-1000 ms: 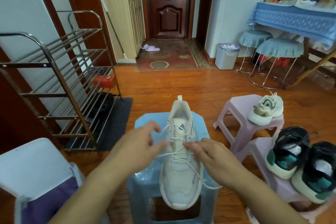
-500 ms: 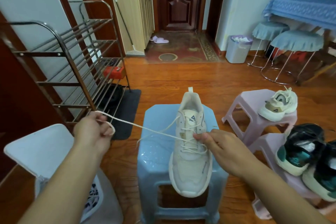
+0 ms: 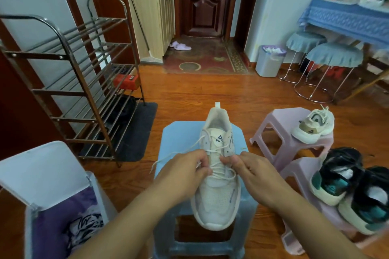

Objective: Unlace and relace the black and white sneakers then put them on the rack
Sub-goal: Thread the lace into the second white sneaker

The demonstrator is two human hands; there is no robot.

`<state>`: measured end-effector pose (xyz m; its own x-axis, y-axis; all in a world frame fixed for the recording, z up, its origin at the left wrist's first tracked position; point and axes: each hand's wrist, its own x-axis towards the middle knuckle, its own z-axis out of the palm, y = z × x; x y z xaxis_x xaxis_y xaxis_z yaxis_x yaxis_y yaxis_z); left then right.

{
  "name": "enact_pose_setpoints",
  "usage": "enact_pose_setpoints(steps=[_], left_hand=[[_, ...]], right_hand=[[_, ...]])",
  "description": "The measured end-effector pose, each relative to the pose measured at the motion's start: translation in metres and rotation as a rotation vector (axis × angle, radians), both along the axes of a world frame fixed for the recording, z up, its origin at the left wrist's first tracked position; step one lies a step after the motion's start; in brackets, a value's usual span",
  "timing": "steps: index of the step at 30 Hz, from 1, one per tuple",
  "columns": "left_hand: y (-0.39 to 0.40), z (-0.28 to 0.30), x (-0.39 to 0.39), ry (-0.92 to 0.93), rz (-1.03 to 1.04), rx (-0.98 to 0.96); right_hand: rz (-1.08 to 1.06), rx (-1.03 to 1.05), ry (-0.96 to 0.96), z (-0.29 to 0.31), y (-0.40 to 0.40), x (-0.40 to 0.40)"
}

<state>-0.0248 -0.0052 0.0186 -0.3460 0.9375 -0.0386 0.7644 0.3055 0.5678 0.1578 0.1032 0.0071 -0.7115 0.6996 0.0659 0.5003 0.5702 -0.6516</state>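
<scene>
A pale white sneaker (image 3: 216, 200) lies toe towards me on a light blue stool (image 3: 179, 141). Its white lace (image 3: 179, 153) runs partly through the eyelets, with one loose end trailing off to the left. My left hand (image 3: 185, 172) pinches the lace at the shoe's left eyelets. My right hand (image 3: 250, 170) pinches the lace at the right eyelets. The second white sneaker (image 3: 313, 126) sits on a pink stool (image 3: 280, 130). Two black and teal sneakers (image 3: 353, 191) rest on a nearer pink stool at the right. The metal shoe rack (image 3: 84, 82) stands at the left.
A white bin (image 3: 42, 176) with a raised lid and purple liner stands at the lower left. A dark mat (image 3: 134, 132) lies under the rack. Farther off are a grey waste bin (image 3: 270, 61), two round covered stools (image 3: 332, 57) and a blue-clothed table (image 3: 345, 19).
My left hand, which had pulled the lace far out to the left, has come back to the shoe. Both hands now meet over the eyelets.
</scene>
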Motion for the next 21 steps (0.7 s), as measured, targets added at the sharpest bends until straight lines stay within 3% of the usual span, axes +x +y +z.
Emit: enact_pose_setpoints(steps=[5, 10, 13, 21], left_hand=[[0.000, 0.015, -0.030, -0.152, -0.007, 0.010], [-0.023, 0.030, -0.065, -0.044, 0.031, -0.063], [-0.024, 0.027, -0.055, -0.012, 0.003, -0.142], [-0.025, 0.023, -0.051, -0.104, 0.133, -0.099]], right_hand=[[0.006, 0.069, -0.056, 0.003, 0.000, 0.000], [0.023, 0.139, -0.104, 0.001, 0.000, 0.000], [0.009, 0.111, -0.082, 0.000, 0.003, 0.002], [0.005, -0.013, 0.007, -0.004, 0.002, 0.001]])
